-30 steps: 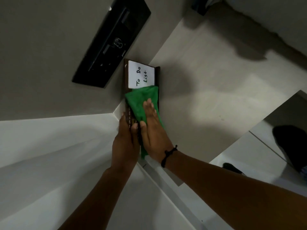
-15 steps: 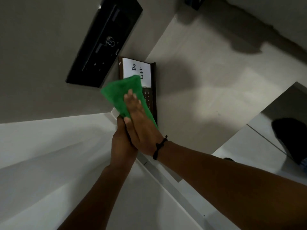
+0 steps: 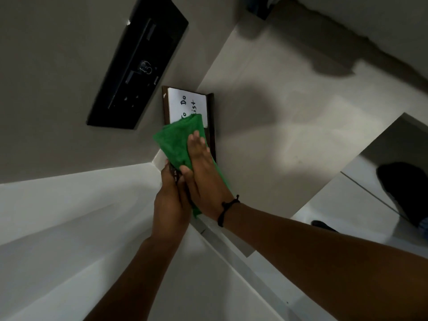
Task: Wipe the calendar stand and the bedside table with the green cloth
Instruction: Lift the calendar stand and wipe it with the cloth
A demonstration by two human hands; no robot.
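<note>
The dark brown calendar stand (image 3: 210, 117) leans on the bedside table (image 3: 289, 126), with a white "To Do List" card (image 3: 185, 105) on its upper part. My left hand (image 3: 172, 200) grips the stand's near end, where small month labels show. My right hand (image 3: 203, 174), with a black wrist band, presses the green cloth (image 3: 176, 140) flat against the stand's face. The cloth covers the stand's middle and the lower edge of the card.
A black switch panel (image 3: 139, 63) is set in the grey wall to the left of the stand. White bedding (image 3: 69, 216) fills the lower left. A dark foot or shoe (image 3: 403, 191) shows on the floor at the right.
My right hand has slid the green cloth across the stand's face, from over its left edge back toward the middle. My left hand keeps its grip on the stand.
</note>
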